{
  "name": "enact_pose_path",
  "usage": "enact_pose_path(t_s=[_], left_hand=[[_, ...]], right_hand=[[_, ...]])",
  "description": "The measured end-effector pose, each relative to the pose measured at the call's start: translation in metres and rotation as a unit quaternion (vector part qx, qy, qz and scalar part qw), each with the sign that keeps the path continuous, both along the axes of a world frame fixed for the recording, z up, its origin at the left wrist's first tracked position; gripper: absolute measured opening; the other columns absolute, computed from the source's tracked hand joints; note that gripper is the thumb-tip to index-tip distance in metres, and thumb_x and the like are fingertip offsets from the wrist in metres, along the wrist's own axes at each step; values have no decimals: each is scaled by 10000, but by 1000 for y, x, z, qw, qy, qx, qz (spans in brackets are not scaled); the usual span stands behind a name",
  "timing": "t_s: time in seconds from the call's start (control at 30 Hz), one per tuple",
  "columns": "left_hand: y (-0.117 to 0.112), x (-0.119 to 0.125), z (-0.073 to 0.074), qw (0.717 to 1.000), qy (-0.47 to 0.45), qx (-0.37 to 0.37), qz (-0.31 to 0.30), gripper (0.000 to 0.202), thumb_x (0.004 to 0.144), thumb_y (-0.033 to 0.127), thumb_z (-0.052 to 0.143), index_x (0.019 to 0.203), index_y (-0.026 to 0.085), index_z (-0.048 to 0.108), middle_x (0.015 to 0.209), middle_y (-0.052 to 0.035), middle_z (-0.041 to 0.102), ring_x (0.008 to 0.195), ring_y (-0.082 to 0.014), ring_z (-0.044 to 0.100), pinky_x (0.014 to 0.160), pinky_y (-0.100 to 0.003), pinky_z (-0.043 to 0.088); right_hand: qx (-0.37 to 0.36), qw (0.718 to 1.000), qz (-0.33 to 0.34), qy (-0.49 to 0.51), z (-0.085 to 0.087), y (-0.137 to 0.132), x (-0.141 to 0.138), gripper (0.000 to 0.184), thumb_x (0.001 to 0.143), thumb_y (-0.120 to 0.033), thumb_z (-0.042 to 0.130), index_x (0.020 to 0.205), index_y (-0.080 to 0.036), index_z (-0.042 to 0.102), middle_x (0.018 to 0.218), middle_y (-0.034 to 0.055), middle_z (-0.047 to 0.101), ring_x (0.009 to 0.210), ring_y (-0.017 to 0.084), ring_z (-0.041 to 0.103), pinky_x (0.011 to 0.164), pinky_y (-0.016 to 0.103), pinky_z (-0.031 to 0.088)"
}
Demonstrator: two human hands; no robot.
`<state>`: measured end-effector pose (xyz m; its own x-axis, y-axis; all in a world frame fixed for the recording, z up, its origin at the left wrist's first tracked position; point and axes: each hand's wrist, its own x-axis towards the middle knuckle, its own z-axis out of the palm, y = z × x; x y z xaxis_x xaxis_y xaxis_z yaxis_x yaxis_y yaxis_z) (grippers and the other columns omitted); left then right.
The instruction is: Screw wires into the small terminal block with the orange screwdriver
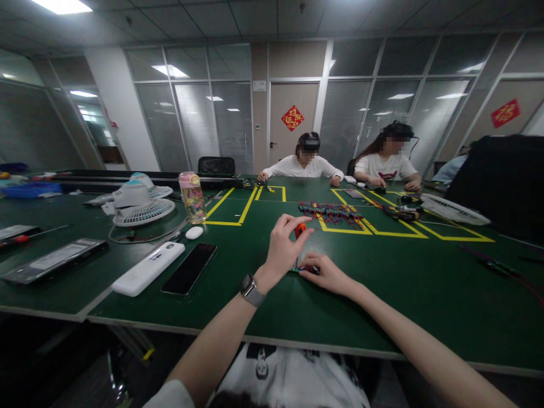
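My left hand (pixel 281 242) is raised over the table, its fingers curled round the orange and black handle of a screwdriver (pixel 300 229). The screwdriver stands nearly upright, its thin shaft running down to a small green circuit board (pixel 294 270) on the tabletop. Low against the table, my right hand (pixel 326 273) pinches the board's right side, and its fingers cover part of it. Beyond both hands lies a cluster of small circuit boards with red and dark wires (pixel 330 212).
On the left are a black phone (pixel 189 269), a white power bank (pixel 148 268), a white mouse (pixel 194 233), a pink-lidded bottle (pixel 193 198) and white fans (pixel 142 205). Yellow tape (pixel 399 233) marks the green table (pixel 255 317). Two people sit across it.
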<state>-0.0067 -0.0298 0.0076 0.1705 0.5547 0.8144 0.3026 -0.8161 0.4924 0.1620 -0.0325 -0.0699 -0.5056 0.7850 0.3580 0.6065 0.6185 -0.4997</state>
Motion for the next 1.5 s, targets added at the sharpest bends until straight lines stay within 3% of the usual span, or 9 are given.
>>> enact_pose_path(t_s=[0.1,0.27,0.4,0.5,0.6,0.73,1.0,1.23,1.5], left_hand=[[-1,-1,0,1000,4,2,12,241,899,278,538,1109,239,649,981,-40,536,919,-152,563,860,-292,470],[1,-2,-1,999,7,-3,-43,356,954,154,355,1248,208,548,1179,-71,575,1109,-163,541,978,-320,430],[1,-1,0,1000,0,7,-21,272,916,184,486,1159,211,606,1032,-51,614,974,-160,582,896,-306,464],[0,-1,0,1000,-2,14,22,212,869,258,589,1066,229,660,938,-34,549,886,-156,563,832,-292,473],[-1,-2,0,1000,-1,14,26,231,908,267,523,1092,227,656,986,-47,521,934,-157,550,861,-295,462],[0,-2,0,1000,9,9,-19,327,954,165,381,1211,206,578,1109,-66,577,1049,-163,540,931,-309,435],[1,-1,-1,999,25,6,26,257,898,258,540,1138,235,630,953,-41,561,918,-171,551,852,-312,461],[2,-2,-1,999,15,8,-30,352,949,141,370,1246,203,549,1161,-66,584,1093,-163,534,969,-312,424],[0,-1,0,999,16,18,27,246,893,243,543,1117,234,644,966,-46,555,924,-170,552,844,-309,466]], right_hand=[[3,1000,1,-3,1,-1,0,192,869,-293,581,946,-179,715,812,43,608,665,139,565,615,254,441],[10,1000,8,-2,1,-1,0,190,868,-287,578,942,-176,714,801,43,605,675,144,569,623,254,443],[9,1000,7,-3,0,0,0,184,864,-277,583,948,-178,713,805,42,605,676,146,570,623,257,444],[8,1000,3,-4,0,0,0,183,863,-273,584,954,-179,710,814,42,605,675,146,569,622,258,444],[8,1000,4,-4,0,-1,0,177,863,-266,583,948,-175,709,815,43,606,682,146,570,631,259,447],[9,1000,5,0,0,0,0,172,861,-261,585,940,-171,709,804,40,598,677,141,569,628,252,444],[7,1000,4,4,-3,2,1,171,856,-263,593,941,-172,710,816,43,602,666,140,567,614,250,440],[10,1000,10,2,-4,3,1,170,859,-256,586,944,-175,710,807,43,603,681,145,571,629,254,446],[9,1000,6,1,-2,0,0,172,858,-258,588,949,-174,708,823,46,608,683,146,570,636,260,449]])
